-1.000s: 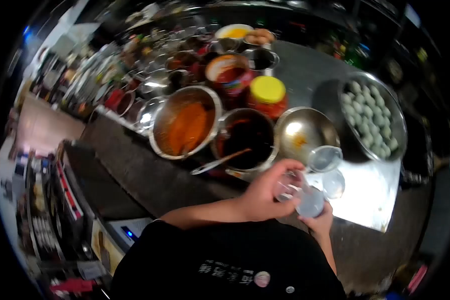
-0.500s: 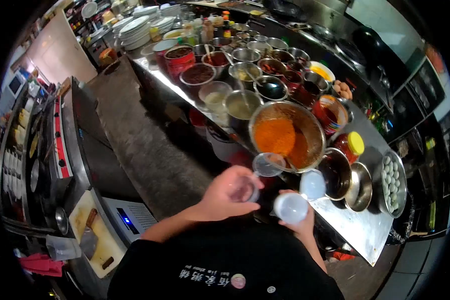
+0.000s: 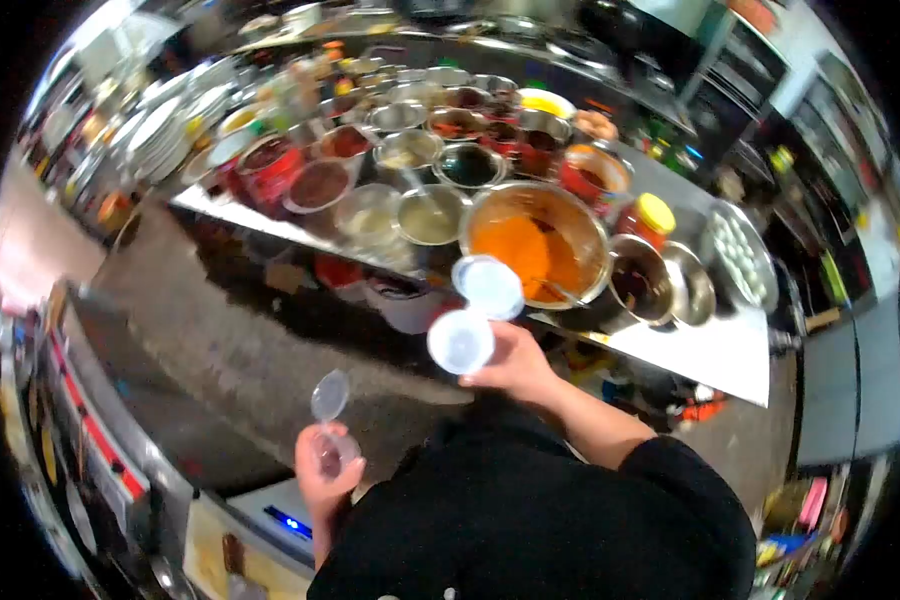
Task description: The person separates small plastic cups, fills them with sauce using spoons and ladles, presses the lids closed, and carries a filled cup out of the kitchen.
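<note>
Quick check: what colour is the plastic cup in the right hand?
Whitish; the cup in the right hand shows best in the head view.

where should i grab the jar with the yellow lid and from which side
Probably around the rim of the yellow lid, from above: it is round and uncovered on top, while the orange-filled bowl and dark-filled pot crowd the near side of the jar.

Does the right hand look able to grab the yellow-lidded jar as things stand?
Probably not: the right hand is taken up holding an open plastic cup, and a bowl of dark sauce stands in front of the yellow-lidded jar.
</note>
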`<state>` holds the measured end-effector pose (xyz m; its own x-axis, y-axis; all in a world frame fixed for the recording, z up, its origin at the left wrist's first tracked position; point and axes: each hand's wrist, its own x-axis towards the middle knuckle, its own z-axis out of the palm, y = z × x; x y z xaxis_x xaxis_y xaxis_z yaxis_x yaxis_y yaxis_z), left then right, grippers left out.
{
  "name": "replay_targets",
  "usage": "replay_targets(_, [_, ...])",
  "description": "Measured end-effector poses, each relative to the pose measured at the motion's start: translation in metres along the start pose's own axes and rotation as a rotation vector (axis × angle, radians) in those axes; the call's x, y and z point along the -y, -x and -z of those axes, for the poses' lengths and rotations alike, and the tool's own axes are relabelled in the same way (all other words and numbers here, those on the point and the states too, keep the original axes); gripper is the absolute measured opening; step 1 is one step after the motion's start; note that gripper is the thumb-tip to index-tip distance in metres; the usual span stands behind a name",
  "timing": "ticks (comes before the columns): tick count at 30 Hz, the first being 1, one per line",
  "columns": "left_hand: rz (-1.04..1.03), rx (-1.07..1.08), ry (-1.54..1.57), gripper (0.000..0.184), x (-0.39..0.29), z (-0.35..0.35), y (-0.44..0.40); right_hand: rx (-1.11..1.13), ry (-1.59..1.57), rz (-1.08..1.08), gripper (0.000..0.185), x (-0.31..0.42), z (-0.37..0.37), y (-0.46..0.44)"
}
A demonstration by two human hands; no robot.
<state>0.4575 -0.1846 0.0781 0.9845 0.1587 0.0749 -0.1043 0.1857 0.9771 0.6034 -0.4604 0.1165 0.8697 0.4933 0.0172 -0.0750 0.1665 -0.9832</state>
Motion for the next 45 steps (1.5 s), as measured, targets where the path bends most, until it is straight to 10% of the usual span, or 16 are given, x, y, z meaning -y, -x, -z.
replay_targets(16, [0.087,0.358,-0.132,0.057,0.018,-0.105,-0.085,-1.179,-0.072,0.479,0.051,0.016,0.202,0.149])
replay_targets(23, [0.055,0.326,-0.097,0.053,0.017,-0.243,-0.127,-1.897,0.099,0.216,0.071,-0.081,0.352,0.278])
replay_targets(31, [0.004,0.398,-0.236,0.065,0.023,-0.373,-0.153,-2.106,0.478,-0.414,0.071,-0.101,0.456,0.333])
replay_targets(45, [0.070,0.413,-0.394,0.069,0.031,-0.439,-0.164,-1.922,0.630,-0.668,0.078,-0.112,0.488,0.332])
